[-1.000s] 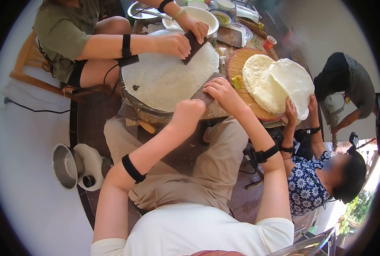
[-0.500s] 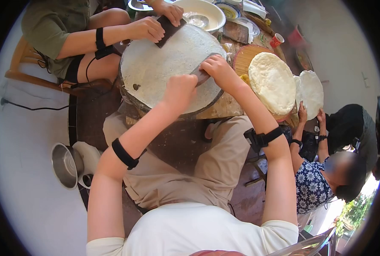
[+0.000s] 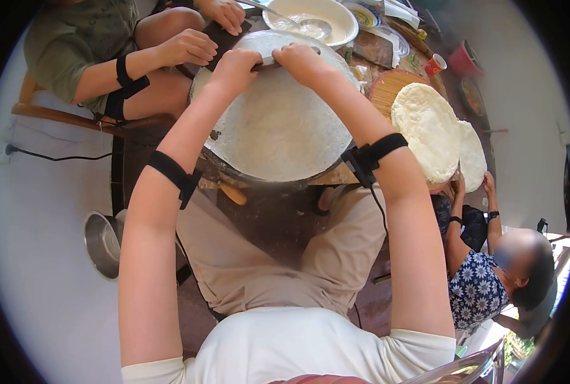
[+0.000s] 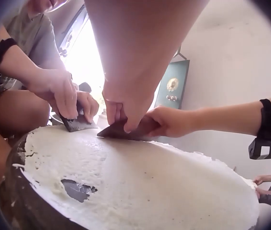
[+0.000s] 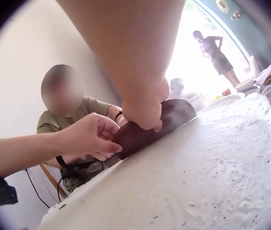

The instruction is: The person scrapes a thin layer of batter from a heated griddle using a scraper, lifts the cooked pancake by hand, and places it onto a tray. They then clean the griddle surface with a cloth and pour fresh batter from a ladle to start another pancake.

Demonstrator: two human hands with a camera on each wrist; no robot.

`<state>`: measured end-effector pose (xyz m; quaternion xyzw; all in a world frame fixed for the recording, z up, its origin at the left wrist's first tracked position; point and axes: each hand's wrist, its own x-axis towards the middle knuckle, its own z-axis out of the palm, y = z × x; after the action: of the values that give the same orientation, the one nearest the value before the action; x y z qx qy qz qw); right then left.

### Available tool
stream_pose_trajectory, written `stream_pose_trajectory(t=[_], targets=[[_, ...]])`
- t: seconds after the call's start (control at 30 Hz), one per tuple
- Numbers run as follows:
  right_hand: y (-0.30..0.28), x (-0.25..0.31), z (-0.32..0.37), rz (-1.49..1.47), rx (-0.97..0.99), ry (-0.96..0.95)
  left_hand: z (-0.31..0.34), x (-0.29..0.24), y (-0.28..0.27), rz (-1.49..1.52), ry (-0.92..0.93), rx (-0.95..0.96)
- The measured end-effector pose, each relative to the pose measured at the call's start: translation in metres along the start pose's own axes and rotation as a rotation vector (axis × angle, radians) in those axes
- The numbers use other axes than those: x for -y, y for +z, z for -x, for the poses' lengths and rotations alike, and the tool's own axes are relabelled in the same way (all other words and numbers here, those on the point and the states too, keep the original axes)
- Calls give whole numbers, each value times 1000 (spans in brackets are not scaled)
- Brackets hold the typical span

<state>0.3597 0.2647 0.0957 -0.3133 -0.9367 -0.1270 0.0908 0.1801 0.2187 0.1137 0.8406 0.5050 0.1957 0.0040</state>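
A person leans over a round griddle (image 3: pixel 259 174), both hands clamped on a dark scraper (image 3: pixel 267 61) at the far edge of the thin white flatbread (image 3: pixel 278 128) that covers the hot surface. The left hand (image 3: pixel 234 64) curls its fingers over one end of the scraper, and the right hand (image 3: pixel 301 61) pinches the other end. The blade's edge rests on the bread.

Just across the rim, a second person (image 3: pixel 74 45) grips a black blade (image 3: pixel 218 37) against the same sheet. A bowl (image 3: pixel 346 29) with a ladle (image 3: pixel 314 27) stands beyond the griddle. To the right, finished breads (image 3: pixel 429 131) lie stacked on a woven tray (image 3: pixel 387 86). A steel pot (image 3: pixel 102 243) sits on the floor to the left.
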Motion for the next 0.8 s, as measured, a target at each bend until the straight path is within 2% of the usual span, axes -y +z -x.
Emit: stream_pose_trajectory(t=[0.07, 0.2, 0.33, 0.37, 0.5, 0.6, 0.67, 0.8], targets=[[-12, 12, 13, 34, 58, -33, 14, -10, -5, -55, 67, 65], [-41, 54, 64, 162, 133, -86, 53, -40, -15, 15, 62, 172], [-50, 104, 101, 193, 107, -35, 99, -61, -29, 43, 170, 233], [-46, 98, 108, 191, 109, -37, 91, -67, -29, 59, 191, 286], [-55, 129, 129, 171, 107, -12, 123, -84, -41, 100, 185, 293], [-72, 136, 137, 208, 96, -81, 134, -91, -48, 95, 221, 305], [-89, 138, 145, 123, 108, -86, 143, -100, -49, 128, 205, 279], [-87, 121, 154, -237, -92, 17, 138, -114, -52, 189, 159, 226]])
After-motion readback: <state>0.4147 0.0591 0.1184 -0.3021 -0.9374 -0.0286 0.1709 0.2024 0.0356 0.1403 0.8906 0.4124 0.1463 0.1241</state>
